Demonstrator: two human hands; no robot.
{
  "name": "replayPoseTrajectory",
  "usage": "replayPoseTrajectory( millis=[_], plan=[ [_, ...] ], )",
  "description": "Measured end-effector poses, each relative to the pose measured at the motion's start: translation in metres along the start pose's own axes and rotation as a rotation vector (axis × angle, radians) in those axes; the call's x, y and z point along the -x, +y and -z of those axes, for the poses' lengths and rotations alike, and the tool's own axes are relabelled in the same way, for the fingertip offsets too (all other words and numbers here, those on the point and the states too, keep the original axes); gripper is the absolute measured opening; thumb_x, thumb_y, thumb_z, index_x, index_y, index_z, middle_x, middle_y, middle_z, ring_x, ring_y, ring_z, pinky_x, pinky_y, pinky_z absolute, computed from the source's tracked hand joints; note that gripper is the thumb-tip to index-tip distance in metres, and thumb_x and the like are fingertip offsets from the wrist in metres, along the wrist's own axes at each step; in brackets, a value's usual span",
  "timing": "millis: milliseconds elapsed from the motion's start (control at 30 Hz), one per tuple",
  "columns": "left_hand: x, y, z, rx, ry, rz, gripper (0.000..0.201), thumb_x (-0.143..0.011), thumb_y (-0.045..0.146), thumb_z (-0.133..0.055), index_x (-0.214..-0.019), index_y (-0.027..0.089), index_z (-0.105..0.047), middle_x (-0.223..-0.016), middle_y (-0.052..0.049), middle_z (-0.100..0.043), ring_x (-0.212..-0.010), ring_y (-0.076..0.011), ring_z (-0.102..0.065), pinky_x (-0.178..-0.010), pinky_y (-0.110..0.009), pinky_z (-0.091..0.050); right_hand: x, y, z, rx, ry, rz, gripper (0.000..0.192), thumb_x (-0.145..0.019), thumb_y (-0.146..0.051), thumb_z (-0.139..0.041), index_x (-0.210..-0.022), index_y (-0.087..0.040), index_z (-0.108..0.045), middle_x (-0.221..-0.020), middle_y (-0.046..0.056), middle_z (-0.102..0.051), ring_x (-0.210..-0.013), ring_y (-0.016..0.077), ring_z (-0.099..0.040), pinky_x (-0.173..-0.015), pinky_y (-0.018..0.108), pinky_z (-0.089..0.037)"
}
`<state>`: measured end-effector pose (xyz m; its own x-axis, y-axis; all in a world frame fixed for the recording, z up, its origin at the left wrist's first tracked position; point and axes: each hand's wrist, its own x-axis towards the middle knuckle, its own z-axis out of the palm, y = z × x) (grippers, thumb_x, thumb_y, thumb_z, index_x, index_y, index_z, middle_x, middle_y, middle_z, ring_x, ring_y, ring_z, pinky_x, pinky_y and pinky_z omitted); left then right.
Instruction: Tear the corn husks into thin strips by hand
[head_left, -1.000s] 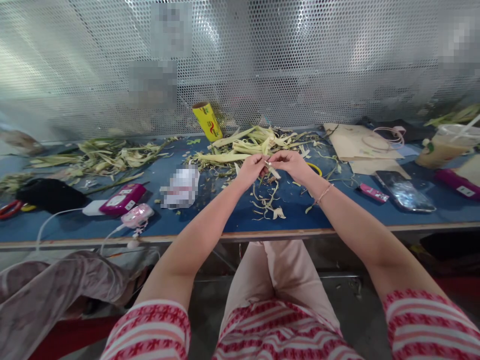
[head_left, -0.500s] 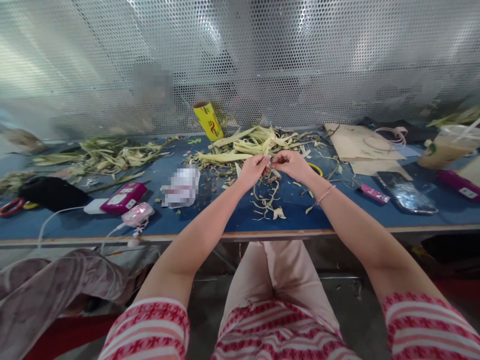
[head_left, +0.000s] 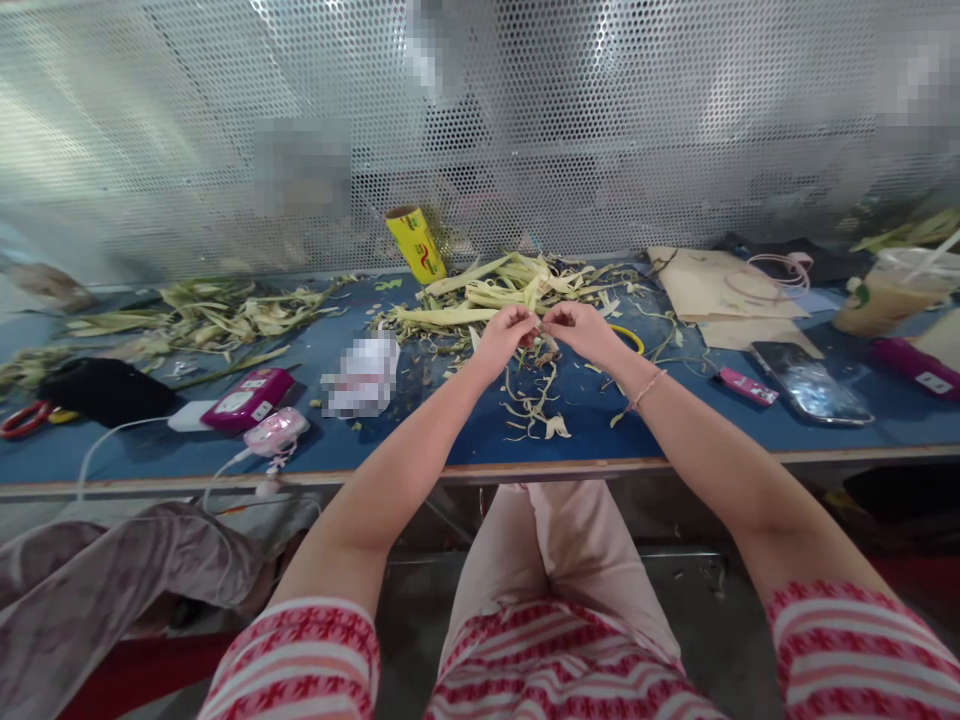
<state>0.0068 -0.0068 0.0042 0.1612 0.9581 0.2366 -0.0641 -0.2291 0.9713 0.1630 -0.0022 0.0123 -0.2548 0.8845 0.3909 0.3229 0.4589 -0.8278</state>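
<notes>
My left hand [head_left: 508,338] and my right hand [head_left: 579,330] meet over the middle of the table, fingertips nearly touching. Both are closed in a pinch on a thin pale piece of corn husk, mostly hidden by the fingers. Just behind them lies a heap of pale green corn husks [head_left: 499,293]. Thin curled husk strips [head_left: 534,405] lie below the hands, towards the table's front edge. A yellow ring [head_left: 628,338], partly covered, is beside my right wrist.
On the blue table [head_left: 480,435] a yellow tube [head_left: 417,245] stands at the back. Leftward are more husks [head_left: 225,315], a magenta device [head_left: 249,398] and red-handled scissors [head_left: 26,420]. Rightward are brown paper [head_left: 701,285], a phone [head_left: 811,382] and a drink cup [head_left: 889,295]. Someone's legs [head_left: 127,580] show at left.
My hands stay in nearly the same place, still pinching. The fingers have shifted slightly, and the right wrist has moved a little to the left.
</notes>
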Motion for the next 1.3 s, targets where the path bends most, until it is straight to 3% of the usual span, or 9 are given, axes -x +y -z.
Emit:
replayPoseTrajectory(
  millis=[167, 400, 733, 967, 1300],
  plan=[
    [0.001, -0.001, 0.0, -0.011, 0.01, -0.034, 0.014, -0.072, 0.006, -0.062, -0.078, 0.014, -0.054, -0.058, 0.006, -0.055, -0.051, -0.0054, -0.051, -0.055, -0.02, -0.042, -0.002, 0.007, -0.003, -0.153, 0.012, -0.069, 0.02, -0.068, -0.034, -0.071, -0.07, -0.017, -0.061, -0.064, -0.001, -0.058, -0.058, 0.0107, -0.049, -0.059, 0.026, -0.043],
    [0.004, 0.003, -0.002, -0.15, 0.07, -0.046, 0.011, -0.074, 0.006, -0.058, -0.078, 0.015, -0.054, -0.058, 0.005, -0.055, -0.054, -0.0072, -0.053, -0.059, -0.022, -0.044, -0.002, 0.005, -0.004, -0.223, 0.077, -0.145, 0.009, -0.07, -0.022, -0.067, -0.07, -0.017, -0.06, -0.065, -0.001, -0.059, -0.06, 0.0103, -0.051, -0.057, 0.024, -0.044],
    [0.001, -0.006, -0.004, -0.104, 0.106, -0.053, 0.01, -0.073, 0.007, -0.056, -0.074, 0.016, -0.052, -0.056, 0.005, -0.055, -0.054, -0.0072, -0.054, -0.059, -0.021, -0.043, -0.001, 0.004, -0.002, -0.249, 0.09, -0.133, 0.014, -0.068, -0.023, -0.069, -0.076, -0.017, -0.06, -0.069, -0.001, -0.058, -0.065, 0.0104, -0.052, -0.057, 0.024, -0.044],
    [-0.004, -0.012, -0.004, 0.013, 0.104, 0.023, 0.01, -0.074, 0.007, -0.056, -0.075, 0.016, -0.052, -0.057, 0.005, -0.055, -0.054, -0.0066, -0.054, -0.06, -0.021, -0.045, 0.0, 0.006, -0.001, -0.274, 0.057, -0.064, 0.016, -0.064, -0.028, -0.068, -0.074, -0.017, -0.061, -0.067, -0.002, -0.056, -0.062, 0.0099, -0.05, -0.058, 0.025, -0.043],
    [0.003, -0.004, -0.005, -0.109, 0.12, -0.043, 0.007, -0.079, 0.013, -0.059, -0.073, 0.015, -0.056, -0.059, 0.003, -0.058, -0.056, -0.0081, -0.057, -0.062, -0.022, -0.047, -0.001, 0.008, -0.001, -0.258, 0.071, -0.109, 0.01, -0.06, -0.021, -0.065, -0.069, -0.017, -0.063, -0.063, -0.001, -0.06, -0.06, 0.0114, -0.053, -0.059, 0.027, -0.047]
  ],
)
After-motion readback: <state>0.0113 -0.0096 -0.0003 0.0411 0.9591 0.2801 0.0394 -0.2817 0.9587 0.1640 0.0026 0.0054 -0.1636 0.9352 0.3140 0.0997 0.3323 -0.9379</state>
